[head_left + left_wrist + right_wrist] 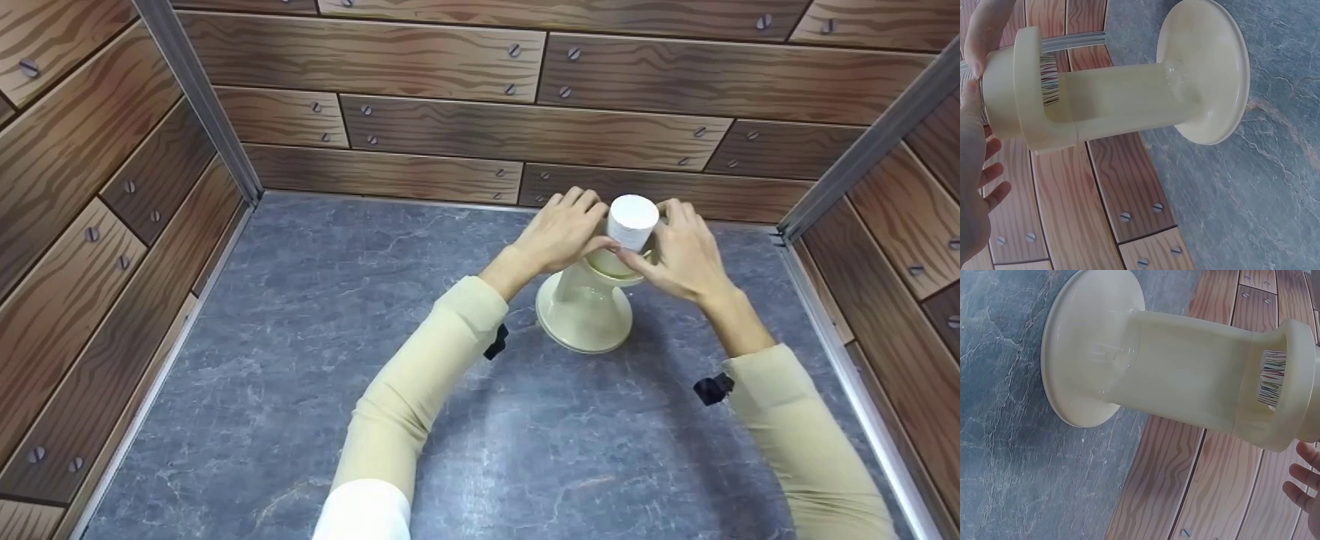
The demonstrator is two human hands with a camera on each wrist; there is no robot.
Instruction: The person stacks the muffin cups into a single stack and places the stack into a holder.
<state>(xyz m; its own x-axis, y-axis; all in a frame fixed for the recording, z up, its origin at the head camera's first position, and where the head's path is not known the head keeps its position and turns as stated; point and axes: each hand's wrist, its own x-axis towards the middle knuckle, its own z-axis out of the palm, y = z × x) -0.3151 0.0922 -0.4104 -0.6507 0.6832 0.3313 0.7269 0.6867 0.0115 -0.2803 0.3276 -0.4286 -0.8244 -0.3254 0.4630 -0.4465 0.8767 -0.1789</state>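
Observation:
A cream stand [585, 322] rises from the tabletop on a wide round base, its column topped by a ring-shaped collar. A white cylinder [634, 213] with a flat top sticks up out of the collar. From the left, my left hand [564, 232] holds the cylinder, its thumb across the near side. My right hand [686, 251] does so from the opposite side, and the two thumbs almost meet. Through the collar's opening, thin coloured strips [1050, 80] show in the left wrist view; the same strips [1272, 378] appear in the right wrist view. Some fingertips are hidden behind the cylinder.
The blue-grey marbled tabletop [360, 315] is enclosed by wood-patterned panels [390, 64] at the back and both sides. Metal corner posts [199, 90] join the panels. The stand is near the back wall, right of the middle.

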